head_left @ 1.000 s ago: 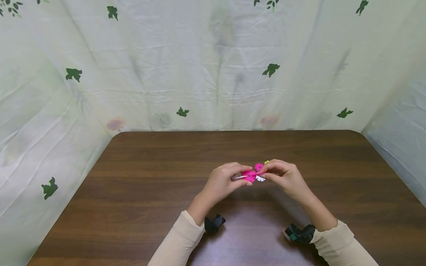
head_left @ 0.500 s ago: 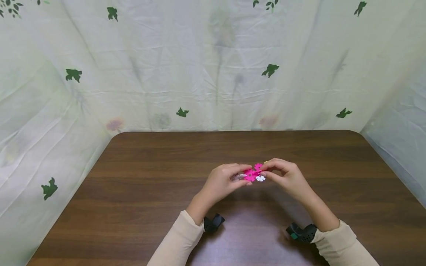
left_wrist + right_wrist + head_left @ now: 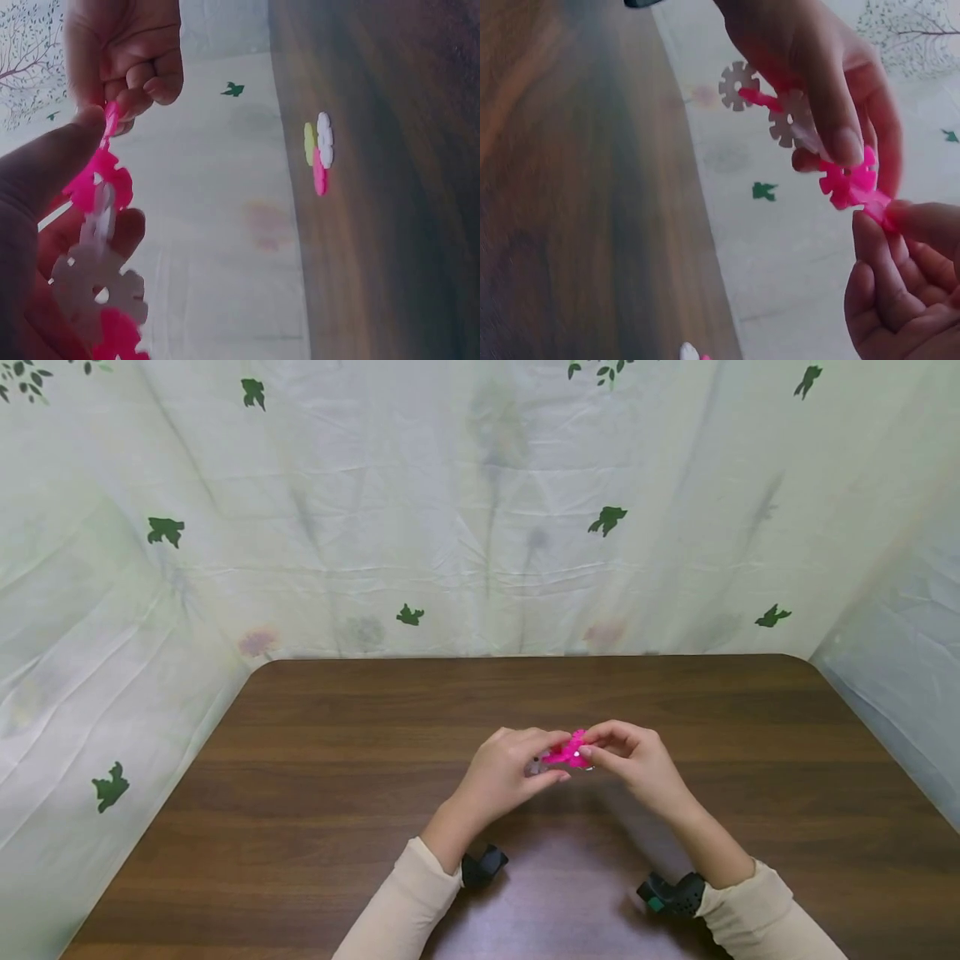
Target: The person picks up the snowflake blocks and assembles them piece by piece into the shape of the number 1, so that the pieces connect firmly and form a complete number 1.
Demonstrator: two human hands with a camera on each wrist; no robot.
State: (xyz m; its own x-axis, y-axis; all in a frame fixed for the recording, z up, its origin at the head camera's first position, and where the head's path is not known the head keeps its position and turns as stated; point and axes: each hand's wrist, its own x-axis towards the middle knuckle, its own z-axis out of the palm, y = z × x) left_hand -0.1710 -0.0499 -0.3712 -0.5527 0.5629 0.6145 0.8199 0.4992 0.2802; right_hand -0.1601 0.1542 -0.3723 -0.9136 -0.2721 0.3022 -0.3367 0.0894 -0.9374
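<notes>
Over the table, my left hand (image 3: 504, 770) grips a chain of slotted snowflake discs. The chain has a pink disc (image 3: 847, 180) under the thumb, then a white disc (image 3: 784, 127), with another pink disc (image 3: 760, 99) and a far white disc (image 3: 737, 84) further along. At the chain's near end, my right hand (image 3: 633, 764) pinches a pink disc (image 3: 112, 116) between thumb and forefinger. It meets the edge of the left hand's pink disc; how deep the slots sit cannot be told.
On the brown wooden table (image 3: 360, 710) lie a yellow-green disc (image 3: 309, 144), a white disc (image 3: 325, 139) and a pink disc (image 3: 321, 176), close together. The hands mostly hide them in the head view. A pale curtain (image 3: 450, 510) with green leaf shapes hangs behind.
The held pink discs have turned and look more edge-on in the head view. My right hand has shifted slightly left, and the discs on the table are now mostly covered by the hands.
</notes>
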